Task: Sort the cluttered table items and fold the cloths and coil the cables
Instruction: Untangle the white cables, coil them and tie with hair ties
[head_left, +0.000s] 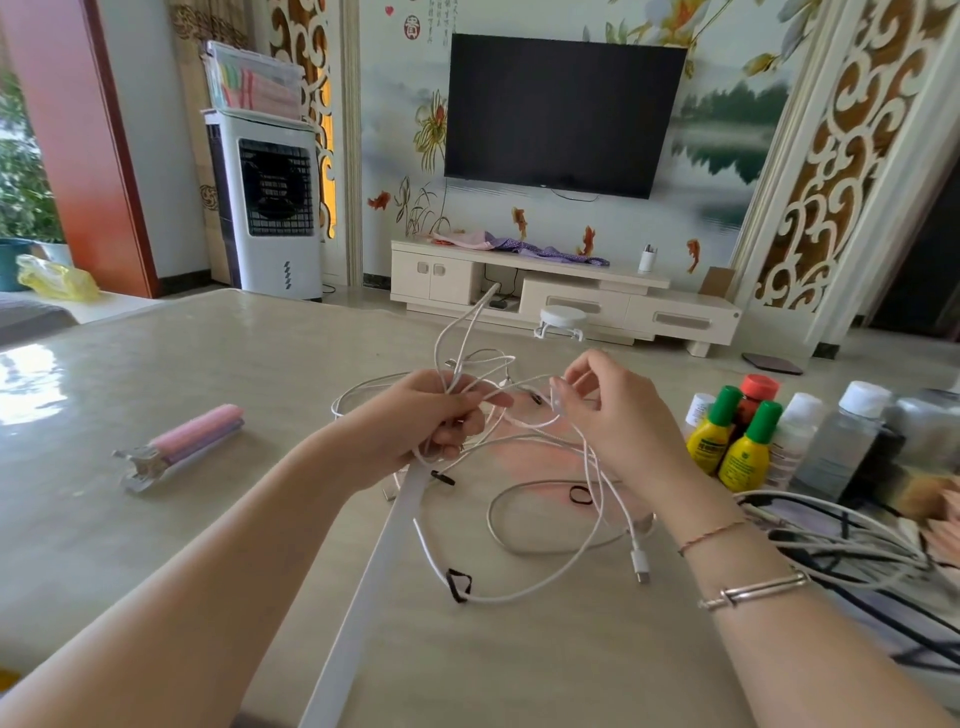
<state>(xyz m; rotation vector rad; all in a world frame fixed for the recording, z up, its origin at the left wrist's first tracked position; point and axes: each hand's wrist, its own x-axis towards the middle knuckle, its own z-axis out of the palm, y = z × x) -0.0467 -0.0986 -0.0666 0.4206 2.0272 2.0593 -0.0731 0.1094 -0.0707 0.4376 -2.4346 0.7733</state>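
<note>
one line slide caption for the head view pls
Left hand grips tangled white cables while right hand pinches one strand above the table.

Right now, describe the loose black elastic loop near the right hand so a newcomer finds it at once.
Start at the beige table and go to the tangle of white cables in front of the person. Just below the right hand, inside a cable loop lying on the tabletop, sits the black elastic loop. Unlike the black ties nearby, it lies free, wrapped around no cable.
</note>
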